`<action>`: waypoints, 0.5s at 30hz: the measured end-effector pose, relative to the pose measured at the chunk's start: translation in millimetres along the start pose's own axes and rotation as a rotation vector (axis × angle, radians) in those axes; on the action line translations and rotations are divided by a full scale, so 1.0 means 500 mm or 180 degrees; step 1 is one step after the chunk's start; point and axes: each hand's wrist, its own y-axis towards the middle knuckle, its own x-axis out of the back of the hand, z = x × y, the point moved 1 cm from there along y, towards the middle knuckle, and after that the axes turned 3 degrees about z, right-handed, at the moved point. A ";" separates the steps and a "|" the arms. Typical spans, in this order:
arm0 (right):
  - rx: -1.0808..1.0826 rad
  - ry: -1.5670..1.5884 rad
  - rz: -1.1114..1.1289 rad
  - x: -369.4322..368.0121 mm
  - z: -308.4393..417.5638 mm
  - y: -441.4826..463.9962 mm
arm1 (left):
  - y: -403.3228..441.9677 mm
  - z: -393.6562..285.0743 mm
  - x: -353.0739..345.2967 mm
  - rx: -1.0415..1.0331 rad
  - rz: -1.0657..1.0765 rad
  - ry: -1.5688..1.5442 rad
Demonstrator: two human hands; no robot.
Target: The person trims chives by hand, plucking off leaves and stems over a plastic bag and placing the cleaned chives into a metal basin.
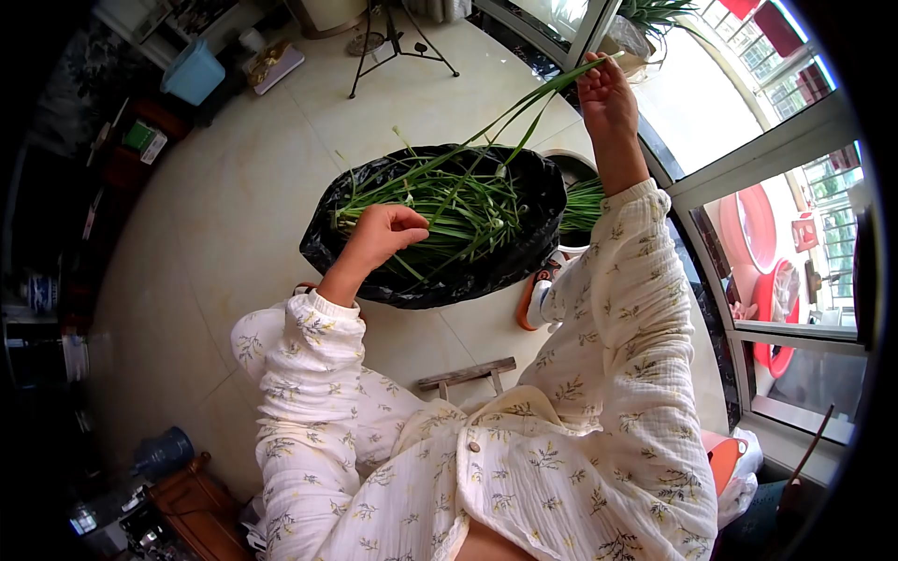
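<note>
A black plastic bag [440,292], its mouth wide apart, holds a heap of long green garlic chives [472,210]. My right hand [610,105] is raised at the upper right, its fingers closed on the end of a few long chive leaves [550,89] that stretch back toward the heap. Over the left part of the heap is my left hand [379,238], thumb and fingers pinched together. What lies in that pinch, if anything, is hidden. A round bucket [568,157] with more chives [583,204] stands right behind the bag's right side.
A low wooden stool edge [468,374] shows between my legs. Glass doors [739,187] line the right side, with red basins [774,309] beyond. A black metal stand [398,47] is at the back; a light blue bin [194,73] is at the upper left.
</note>
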 end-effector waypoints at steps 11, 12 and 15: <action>0.0014 0.0086 -0.0053 0.001 0.015 -0.005 | 0.020 0.021 -0.024 -0.0160 -0.0040 -0.0515; 0.0044 0.0060 -0.0100 0.004 0.018 -0.003 | 0.021 0.022 -0.023 -0.0197 -0.0087 -0.0728; 0.0099 -0.0011 -0.0149 0.014 0.030 -0.001 | 0.020 0.016 -0.019 -0.0047 -0.0162 -0.0948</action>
